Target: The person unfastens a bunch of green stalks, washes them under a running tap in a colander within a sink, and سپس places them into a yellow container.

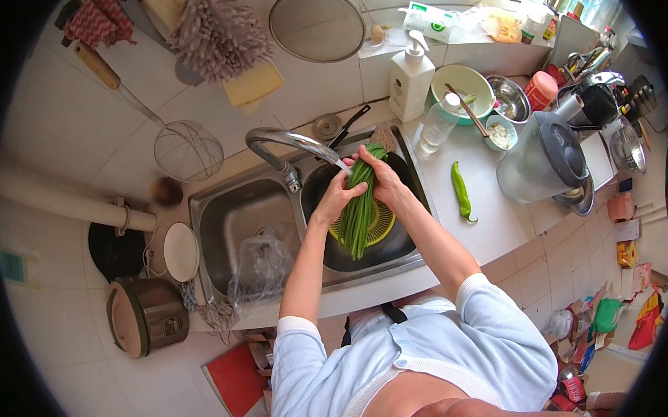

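Both hands grip a bunch of long green vegetable stalks [358,216] over the right sink basin. My left hand [336,196] wraps the bunch from the left, its thumb across the stalks. On the other side, my right hand [381,176] holds the upper, folded end. Water runs from the curved metal faucet [287,134] onto the bunch near my fingers. Beneath the stalks, a yellow plastic strainer basket [383,224] sits in a dark pan or basin [404,244]; the stalks hide part of it.
A crumpled clear plastic bag [261,266] lies in the left sink basin [219,229] and over its front edge. Right of the sink are a green chili pepper [462,193], a clear bottle [439,126], a white pump bottle [411,84] and a plastic pitcher [531,160]. A rice cooker [150,317] stands left.
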Available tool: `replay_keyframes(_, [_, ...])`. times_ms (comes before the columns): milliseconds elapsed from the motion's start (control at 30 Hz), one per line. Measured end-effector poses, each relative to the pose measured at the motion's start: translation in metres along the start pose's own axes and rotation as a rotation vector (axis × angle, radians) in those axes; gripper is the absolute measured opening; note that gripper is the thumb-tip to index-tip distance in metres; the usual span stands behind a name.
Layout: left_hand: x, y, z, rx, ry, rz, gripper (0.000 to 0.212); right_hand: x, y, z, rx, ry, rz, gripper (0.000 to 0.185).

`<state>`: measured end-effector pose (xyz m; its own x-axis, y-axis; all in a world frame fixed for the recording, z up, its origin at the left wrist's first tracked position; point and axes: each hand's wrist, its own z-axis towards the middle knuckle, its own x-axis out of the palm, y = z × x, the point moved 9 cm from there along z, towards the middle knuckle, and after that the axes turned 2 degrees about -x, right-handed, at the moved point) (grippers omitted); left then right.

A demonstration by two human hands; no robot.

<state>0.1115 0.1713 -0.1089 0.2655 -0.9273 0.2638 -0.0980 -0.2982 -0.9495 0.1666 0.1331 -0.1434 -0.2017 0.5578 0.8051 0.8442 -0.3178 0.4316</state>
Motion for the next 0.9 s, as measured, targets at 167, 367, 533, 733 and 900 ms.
replay_keyframes(167, [-0.012, -0.001, 0.009, 0.083, -0.081, 0.197, 0.051, 0.008, 0.009, -0.002, -0.088, -0.031, -0.076, 0.031])
replay_keyframes(367, [-0.032, -0.005, 0.011, 0.029, -0.261, 0.655, 0.064, 0.007, 0.006, 0.0, -0.029, -0.034, -0.122, 0.028])
replay_keyframes(533, [-0.02, 0.01, 0.003, -0.057, 0.066, 0.406, 0.063, 0.013, 0.007, 0.001, -0.086, -0.038, 0.149, 0.021])
replay_keyframes(733, [-0.023, 0.018, 0.0, -0.005, 0.17, 0.283, 0.053, 0.017, 0.022, 0.004, -0.134, -0.033, 0.156, 0.017])
replay_keyframes(900, [-0.013, 0.013, -0.005, 0.043, 0.146, 0.306, 0.054, 0.017, 0.026, -0.001, -0.188, -0.029, 0.074, 0.016])
